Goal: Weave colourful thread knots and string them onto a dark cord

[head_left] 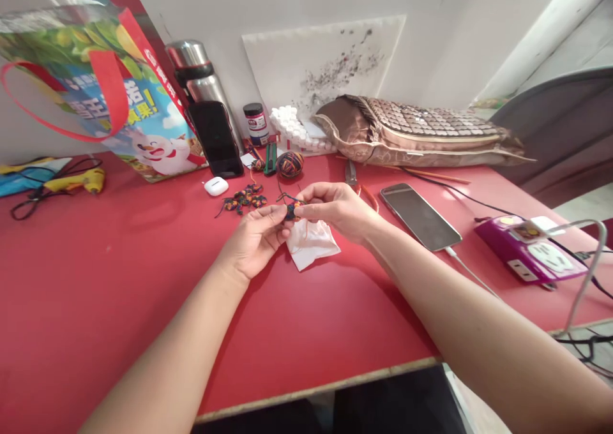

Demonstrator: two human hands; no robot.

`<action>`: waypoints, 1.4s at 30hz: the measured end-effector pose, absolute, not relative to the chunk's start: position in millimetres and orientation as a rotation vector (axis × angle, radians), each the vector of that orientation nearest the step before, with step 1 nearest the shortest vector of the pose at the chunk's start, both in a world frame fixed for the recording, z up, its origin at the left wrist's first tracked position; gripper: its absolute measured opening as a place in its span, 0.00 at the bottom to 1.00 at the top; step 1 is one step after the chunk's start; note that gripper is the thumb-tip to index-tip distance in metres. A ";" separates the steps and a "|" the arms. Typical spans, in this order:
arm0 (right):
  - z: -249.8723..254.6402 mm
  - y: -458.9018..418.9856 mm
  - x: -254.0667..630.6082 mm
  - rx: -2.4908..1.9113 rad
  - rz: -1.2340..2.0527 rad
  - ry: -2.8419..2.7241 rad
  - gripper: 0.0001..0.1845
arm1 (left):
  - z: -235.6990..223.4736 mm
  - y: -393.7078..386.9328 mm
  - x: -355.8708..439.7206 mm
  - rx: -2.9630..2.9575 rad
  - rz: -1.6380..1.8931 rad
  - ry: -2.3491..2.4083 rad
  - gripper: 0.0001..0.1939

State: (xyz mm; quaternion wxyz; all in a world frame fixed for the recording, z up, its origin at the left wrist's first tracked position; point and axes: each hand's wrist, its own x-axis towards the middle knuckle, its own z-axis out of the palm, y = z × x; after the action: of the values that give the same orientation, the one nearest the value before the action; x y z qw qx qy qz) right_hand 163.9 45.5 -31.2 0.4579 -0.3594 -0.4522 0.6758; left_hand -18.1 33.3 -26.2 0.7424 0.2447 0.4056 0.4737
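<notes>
You have one left hand [253, 244] and one right hand [339, 209], two in all, and one piece of yarn work [291, 212] held between them. Around you, count one upright phone [215, 139] and one flat phone [421, 217], making two; one earbud case [216, 186]; one tissue [313, 249]; one large ball of yarn [290, 164]; one jar [256, 124]; one shopping bag [160, 147]; one glue gun [80, 180]; and one table [268, 332]. The small yarn pieces [243, 198] lie too bunched for you to count.

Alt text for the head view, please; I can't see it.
Left hand and right hand pinch a small multicoloured yarn piece above a red table. A white tissue lies near them; a yarn ball sits beyond.
</notes>
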 end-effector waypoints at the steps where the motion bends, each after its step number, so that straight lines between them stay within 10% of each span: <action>1: -32.3 45.7 164.9 -0.855 1.700 -1.096 0.24 | -23.9 32.0 -16.8 0.499 1.008 0.880 0.08; 42: -34.3 37.3 157.2 -0.651 1.926 -0.819 0.21 | -20.2 29.2 -19.1 0.579 1.013 0.666 0.18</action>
State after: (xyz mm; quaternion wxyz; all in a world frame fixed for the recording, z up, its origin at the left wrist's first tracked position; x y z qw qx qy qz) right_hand 157.2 37.3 -34.3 0.4573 -0.2640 -0.3324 0.7814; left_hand -19.1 29.2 -20.2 0.7826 0.2682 0.3087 0.4694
